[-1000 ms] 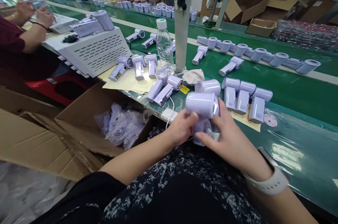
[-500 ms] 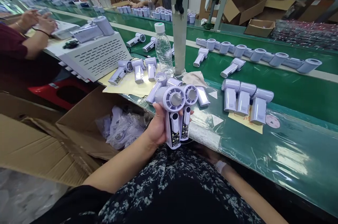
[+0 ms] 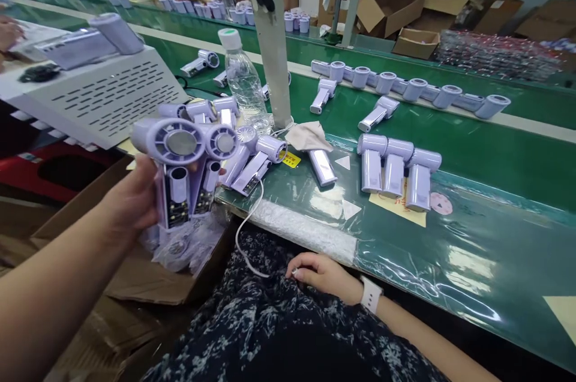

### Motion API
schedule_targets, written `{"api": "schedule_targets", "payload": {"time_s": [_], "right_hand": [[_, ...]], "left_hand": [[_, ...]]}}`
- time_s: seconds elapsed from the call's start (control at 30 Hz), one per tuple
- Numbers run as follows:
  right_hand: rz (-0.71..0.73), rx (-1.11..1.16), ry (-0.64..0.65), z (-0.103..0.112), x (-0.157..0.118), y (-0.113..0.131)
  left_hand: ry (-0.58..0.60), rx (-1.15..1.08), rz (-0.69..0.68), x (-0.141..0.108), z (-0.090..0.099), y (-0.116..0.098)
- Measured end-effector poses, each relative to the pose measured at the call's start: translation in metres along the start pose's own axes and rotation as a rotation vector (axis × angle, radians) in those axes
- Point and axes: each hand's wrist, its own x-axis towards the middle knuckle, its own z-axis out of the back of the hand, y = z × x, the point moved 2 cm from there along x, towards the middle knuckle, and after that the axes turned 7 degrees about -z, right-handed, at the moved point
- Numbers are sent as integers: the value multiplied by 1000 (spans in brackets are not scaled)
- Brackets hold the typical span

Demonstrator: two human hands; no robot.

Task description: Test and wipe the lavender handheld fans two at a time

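Left hand [image 3: 135, 199], fingers gripping two fans [image 3: 180, 143] just off the surface's [image 3: 450, 250] near edge, above a carton [image 3: 150, 289]. Bottle [image 3: 245, 82], toward the far edge; before it, a fan pair [image 3: 252, 172] at the near edge. Right hand [image 3: 317, 274] below that edge, fingers curled; whether on anything cannot be told. Three fans [image 3: 395, 172], side by side, at the far edge.

Left hand [image 3: 137, 196] partly hidden behind the two lilac fans [image 3: 189, 151]
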Motion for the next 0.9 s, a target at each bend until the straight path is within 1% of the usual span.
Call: {"api": "schedule_targets", "payload": {"time_s": [0.03, 0.07, 0.13, 0.17, 0.2, 0.27, 0.3, 0.33, 0.4, 0.43, 0.5, 0.57, 0.63, 0.73, 0.8, 0.83, 0.9], "right_hand": [[21, -39, -1, 0, -6, 14], [44, -73, -4, 1, -13, 29], [97, -130, -46, 7, -28, 58], [132, -158, -106, 13, -34, 71], [177, -195, -206, 19, -40, 82], [258, -273, -412, 30, -46, 100], [284, -314, -489, 33, -48, 106], [293, -351, -534, 35, -48, 110], [285, -400, -560, 36, -45, 116], [274, -401, -563, 37, -44, 117], [248, -371, -555, 36, -42, 118], [225, -330, -524, 34, -39, 115], [205, -259, -524, 30, -35, 110], [172, -34, -615, 23, -27, 102], [164, 35, -634, 21, -22, 101], [180, 1, -611, 22, -20, 102], [257, -163, -514, 25, -18, 109]], "left_hand": [[7, 50, -5, 1, -15, 0], [27, 86, -39, 2, -32, 4], [76, 63, -97, 3, -73, 20], [97, 10, -131, 4, -93, 32], [116, -46, -156, 4, -113, 45], [132, -161, -148, 5, -147, 71], [149, -221, -129, 6, -162, 82], [164, -269, -103, 6, -175, 91], [188, -319, -41, 5, -195, 103], [198, -327, -15, 6, -201, 106], [229, -333, 19, 7, -207, 108], [274, -343, 38, 9, -207, 108], [295, -346, 38, 10, -204, 108], [230, -309, -22, 11, -198, 110], [169, -273, -51, 12, -194, 110], [137, -262, -59, 12, -192, 109], [66, -269, -69, 13, -190, 104]]}}
